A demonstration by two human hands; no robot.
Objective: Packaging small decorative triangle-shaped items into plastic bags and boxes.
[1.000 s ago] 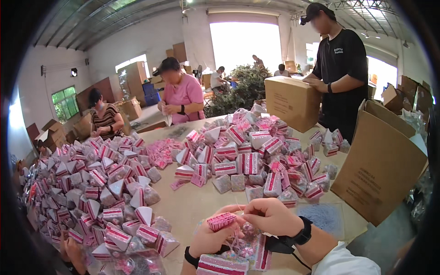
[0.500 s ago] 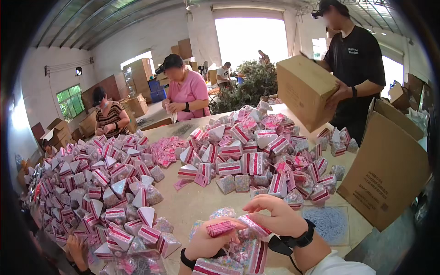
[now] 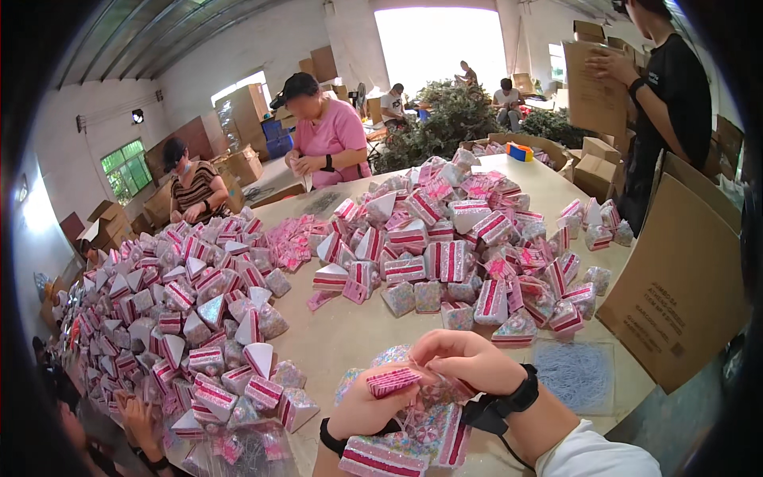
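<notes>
My left hand (image 3: 367, 407) is closed around a small stack of pink patterned tags (image 3: 393, 382), which sticks up above the thumb. My right hand (image 3: 459, 359) is bent over beside it, thumb and fingers pinched together near the left fingertips; whatever is in that pinch is too small to make out. Under both hands lie glittery cake-slice ornaments (image 3: 383, 459), white with dark pink stripes and pastel speckles. Another cake-slice ornament (image 3: 451, 437) stands just below my right wrist. My hands partly hide these pieces.
Large heaps of cake-slice ornaments cover the table's left (image 3: 211, 362) and middle (image 3: 429, 262). Pink tags (image 3: 292, 242) lie between them. Right of my hands is a pile of pale strings (image 3: 574, 380), near an open carton (image 3: 675, 294). Co-workers stand around; one holds a box (image 3: 596, 87).
My right hand has closed into a pinch beside my left hand; the ornament at its fingers no longer shows there. The person in black has moved right with the box.
</notes>
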